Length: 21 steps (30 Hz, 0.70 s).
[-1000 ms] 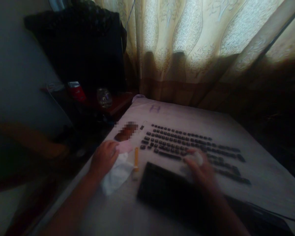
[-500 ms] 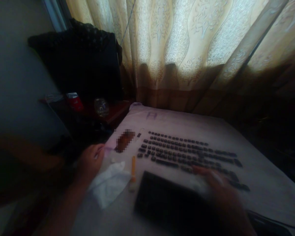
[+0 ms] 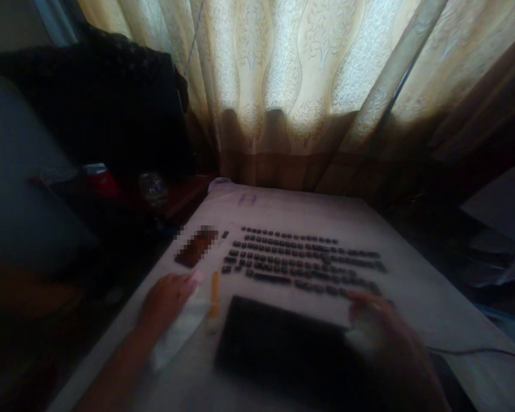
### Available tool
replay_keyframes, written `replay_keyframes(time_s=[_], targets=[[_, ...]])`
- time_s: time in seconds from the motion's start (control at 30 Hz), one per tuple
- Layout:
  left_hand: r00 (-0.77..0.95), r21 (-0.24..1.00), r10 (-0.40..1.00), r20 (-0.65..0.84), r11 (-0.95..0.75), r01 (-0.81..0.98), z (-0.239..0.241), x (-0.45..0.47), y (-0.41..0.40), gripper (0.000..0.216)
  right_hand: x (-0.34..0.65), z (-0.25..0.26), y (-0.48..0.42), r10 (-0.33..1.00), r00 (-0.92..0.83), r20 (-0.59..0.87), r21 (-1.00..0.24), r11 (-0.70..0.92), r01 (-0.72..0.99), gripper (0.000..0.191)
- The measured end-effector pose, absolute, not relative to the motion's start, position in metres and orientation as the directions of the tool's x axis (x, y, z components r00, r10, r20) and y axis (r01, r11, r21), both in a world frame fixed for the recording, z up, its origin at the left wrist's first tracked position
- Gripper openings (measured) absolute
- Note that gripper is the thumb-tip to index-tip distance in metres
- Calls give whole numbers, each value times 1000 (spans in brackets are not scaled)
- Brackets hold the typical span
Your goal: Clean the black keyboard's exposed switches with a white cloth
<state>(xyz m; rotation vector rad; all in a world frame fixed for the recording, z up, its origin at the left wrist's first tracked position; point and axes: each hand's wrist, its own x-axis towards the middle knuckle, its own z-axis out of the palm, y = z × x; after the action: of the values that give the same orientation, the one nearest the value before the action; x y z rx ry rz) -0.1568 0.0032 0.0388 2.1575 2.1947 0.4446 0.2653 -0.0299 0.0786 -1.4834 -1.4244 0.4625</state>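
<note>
My left hand [image 3: 167, 297] is closed at the fingertips around a small pale pink piece [image 3: 196, 278], too blurred to name. Beneath and beside that hand lies a white cloth or tissue [image 3: 182, 329]. My right hand [image 3: 380, 320] hovers at the right end of a black keyboard base [image 3: 278, 343], fingers bent together. Something whitish [image 3: 360, 339] shows at its fingers, but motion blur hides what it is. Beyond the base, black keycaps [image 3: 283, 252] lie in several rows. A slim yellow tool [image 3: 214, 294] rests between the cloth and the base.
The table [image 3: 300, 209] has a pale cloth cover. A pixelated brown object [image 3: 196, 247] lies left of the keycaps. A dark cable [image 3: 476, 350] runs at the right. Behind stand a monitor [image 3: 103, 114], a glass jar [image 3: 153, 189] and a curtain [image 3: 283, 74].
The view has swung right, shifting everything leftward. My left hand has come off the purplish spot by the pixelated object and moved nearer to me. The right hand has moved right along the base.
</note>
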Motion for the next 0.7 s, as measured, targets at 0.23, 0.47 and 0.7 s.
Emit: replay_keyframes(time_s=[0.23,0.47,0.7], targets=[[102,179,988,117,-122,976,28,-151,14,48,275,81,-36,889,342,303,-884,129,449,33],[184,179,975,125,-205,962,21,-150,21,49,289,80,-46,921,337,196,-942,81,326,39],[351,298,835,423,-494,817,61,-52,-3,38,271,67,-57,1000,25,16,-982,11,187,74]])
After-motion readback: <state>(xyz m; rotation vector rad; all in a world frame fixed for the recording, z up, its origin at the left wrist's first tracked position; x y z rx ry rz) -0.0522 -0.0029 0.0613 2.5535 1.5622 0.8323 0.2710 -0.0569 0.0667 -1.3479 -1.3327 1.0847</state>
